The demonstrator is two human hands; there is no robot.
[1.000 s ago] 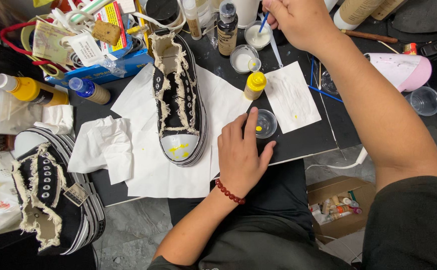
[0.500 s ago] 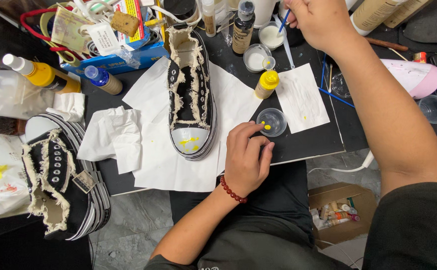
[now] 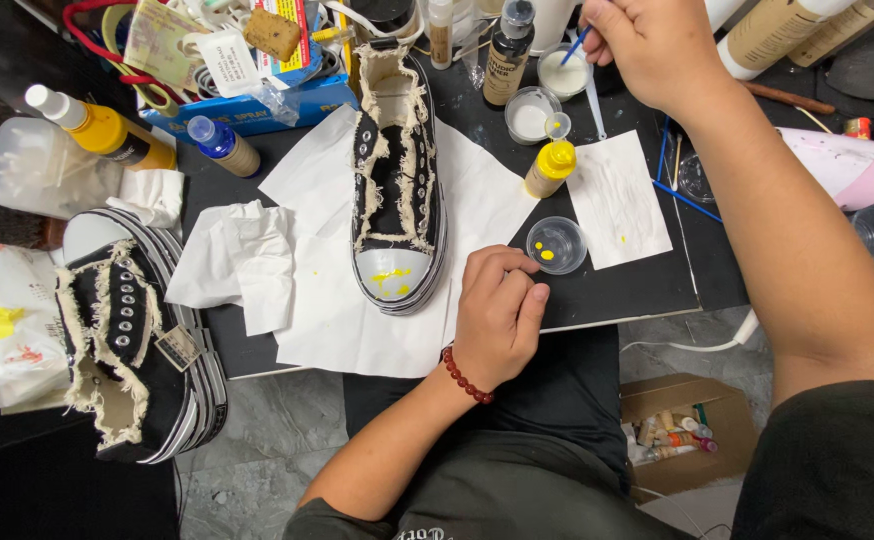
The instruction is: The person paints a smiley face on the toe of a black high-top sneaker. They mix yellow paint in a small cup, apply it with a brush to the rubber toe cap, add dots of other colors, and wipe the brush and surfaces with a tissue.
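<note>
My left hand (image 3: 497, 315) rests on the table edge, fingers curled loosely, just below a small clear cup (image 3: 556, 244) with yellow paint drops. Beside it lies a black frayed sneaker (image 3: 397, 180) on white paper (image 3: 327, 310), its grey toe cap dabbed with yellow. My right hand (image 3: 657, 45) reaches to the far side and grips a thin blue-handled brush (image 3: 575, 45) over a small pot of white paint (image 3: 562, 72). A small yellow-capped bottle (image 3: 551, 166) stands between the sneaker and a white paper sheet (image 3: 617, 200).
A second frayed sneaker (image 3: 137, 340) stands at the left off the table. Crumpled tissue (image 3: 232, 260), a yellow-filled bottle (image 3: 102, 128), a blue-capped bottle (image 3: 222, 145), a cluttered blue box (image 3: 247, 95), a pink device (image 3: 842, 165) and a floor box of paint tubes (image 3: 682, 435) surround the work.
The view has shifted, so the table sits lower and more right. My left hand has slid back from the cup to the table edge. My right hand stays at the paint pots.
</note>
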